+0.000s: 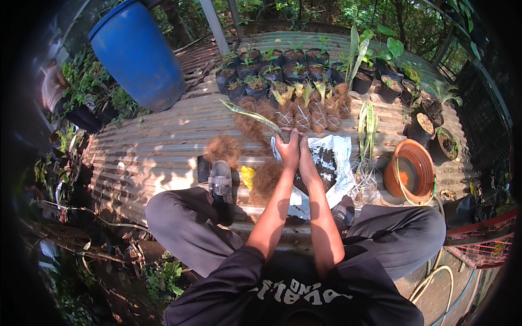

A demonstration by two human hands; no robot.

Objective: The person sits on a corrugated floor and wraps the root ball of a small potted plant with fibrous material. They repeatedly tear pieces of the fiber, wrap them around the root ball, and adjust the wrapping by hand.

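A single long snake plant leaf (253, 115), green with pale edges, slants up to the left from between my hands. My left hand (288, 149) is closed around its base, where a dark clump shows between the fingers. Pressed alongside it, my right hand (305, 155) also closes on the base; its fingertips are partly hidden. Below my hands a white plastic sack (341, 157) lies spread with dark soil (326, 158) on it. Brown coir fibre (266, 179) sits left of the sack, with another tuft of fibre (223, 149) beyond my foot.
Fibre-wrapped plants tied with white string (302, 117) stand in a row ahead, before black-bagged seedlings (296, 69). Loose snake plants with bare roots (367, 136) lie to the right, near an orange water bucket (410, 149) with a hose. A blue barrel (138, 57) stands far left.
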